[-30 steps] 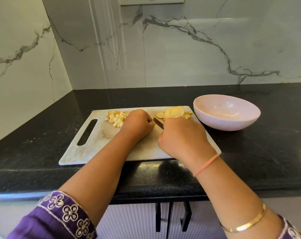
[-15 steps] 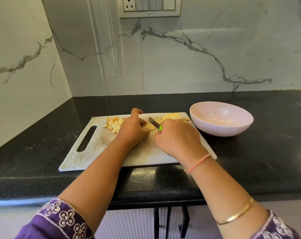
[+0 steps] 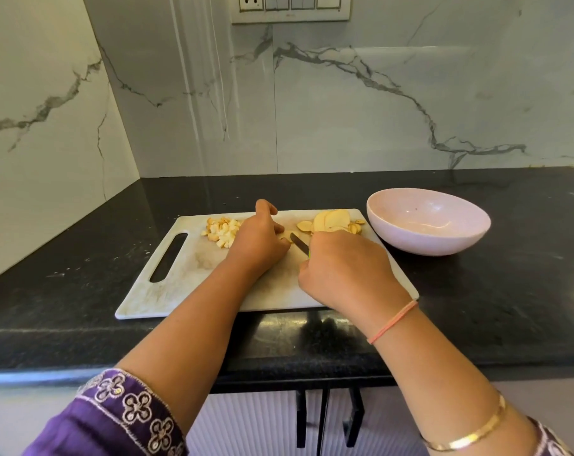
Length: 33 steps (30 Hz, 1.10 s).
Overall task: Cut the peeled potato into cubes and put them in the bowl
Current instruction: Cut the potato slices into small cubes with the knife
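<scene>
Right hand [image 3: 345, 268] grips the knife [image 3: 299, 242] tight; left hand [image 3: 259, 238], fingers curled, pins a potato slice [image 3: 286, 235] to the board [image 3: 187, 291].

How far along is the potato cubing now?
Done: a pile of pale potato cubes sits on the white plastic cutting board. In hand: the right hand grips a green-handled knife; the left hand holds one slice at its blade. Left: the stack of potato slices is uncut, and the pink round bowl holds no cubes.

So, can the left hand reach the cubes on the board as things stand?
Probably yes. The cubes lie just beside the left hand on the board, with nothing between. It seems to steady a slice by the knife, so it would let go first.
</scene>
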Available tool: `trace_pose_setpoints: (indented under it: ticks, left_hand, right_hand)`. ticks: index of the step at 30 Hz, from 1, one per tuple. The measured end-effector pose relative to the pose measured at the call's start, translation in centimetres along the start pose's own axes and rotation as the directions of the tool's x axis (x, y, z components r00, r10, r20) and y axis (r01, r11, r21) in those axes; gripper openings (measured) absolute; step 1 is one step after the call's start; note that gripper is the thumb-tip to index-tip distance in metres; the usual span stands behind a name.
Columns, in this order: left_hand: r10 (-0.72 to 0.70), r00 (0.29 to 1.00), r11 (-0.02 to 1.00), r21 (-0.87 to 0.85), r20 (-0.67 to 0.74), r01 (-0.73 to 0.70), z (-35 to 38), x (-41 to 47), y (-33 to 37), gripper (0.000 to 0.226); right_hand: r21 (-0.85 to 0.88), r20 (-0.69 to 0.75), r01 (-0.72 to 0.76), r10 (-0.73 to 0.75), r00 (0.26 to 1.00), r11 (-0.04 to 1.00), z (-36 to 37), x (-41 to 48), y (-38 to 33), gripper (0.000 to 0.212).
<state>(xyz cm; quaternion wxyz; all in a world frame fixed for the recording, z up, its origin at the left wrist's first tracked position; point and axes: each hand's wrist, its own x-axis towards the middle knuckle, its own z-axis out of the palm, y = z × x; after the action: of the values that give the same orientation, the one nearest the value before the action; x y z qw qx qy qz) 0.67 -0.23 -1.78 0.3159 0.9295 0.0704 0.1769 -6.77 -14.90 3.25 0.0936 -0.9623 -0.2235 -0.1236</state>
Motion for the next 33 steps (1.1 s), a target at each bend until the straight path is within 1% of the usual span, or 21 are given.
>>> trace_pose_setpoints:
  ticks: [5, 7, 10, 12, 15, 20, 29, 33]
  left_hand:
    - [0.020, 0.999, 1.000, -0.009, 0.031, -0.020, -0.1, -0.4, -0.3, 0.044]
    - [0.024, 0.999, 0.999, -0.037, 0.028, -0.023, -0.5, -0.5, -0.4, 0.046]
    - [0.033, 0.999, 0.998, -0.055, -0.017, -0.034, -0.8, -0.7, -0.2, 0.049]
    - [0.044, 0.998, 0.998, -0.038, -0.034, -0.045, -0.8, -0.8, -0.1, 0.047]
    - [0.060, 0.998, 0.998, -0.018, -0.037, -0.061, -0.6, -1.0, -0.2, 0.039]
    - [0.055, 0.996, 0.998, -0.021, -0.063, -0.057, -0.7, -0.4, -0.2, 0.034]
    - [0.025, 0.998, 0.999, 0.048, -0.061, -0.022, -0.3, -0.1, -0.1, 0.034]
    - [0.012, 0.998, 0.998, 0.062, -0.067, -0.007, -0.4, -0.2, -0.4, 0.032]
  right_hand:
    - [0.052, 0.035, -0.044, 0.042, 0.999, 0.998, -1.1, -1.8, 0.7, 0.031]
    - [0.095, 0.011, -0.064, 0.063, 0.998, 0.993, -1.5, -1.9, 0.8, 0.029]
    - [0.142, -0.057, -0.082, 0.091, 0.994, 0.986, -1.4, -1.2, 0.9, 0.032]
    - [0.137, -0.066, -0.081, 0.090, 0.994, 0.987, -0.7, -0.4, 0.7, 0.025]
    - [0.116, -0.037, -0.072, 0.076, 0.996, 0.991, 0.6, 0.6, 0.2, 0.015]
    - [0.102, 0.001, -0.076, 0.076, 0.997, 0.992, 1.5, 1.5, -0.4, 0.019]
    - [0.074, 0.009, -0.037, 0.036, 0.999, 0.997, 1.4, 0.6, -0.8, 0.012]
    - [0.082, 0.023, -0.023, 0.021, 1.000, 0.996, 1.3, -0.1, -0.8, 0.019]
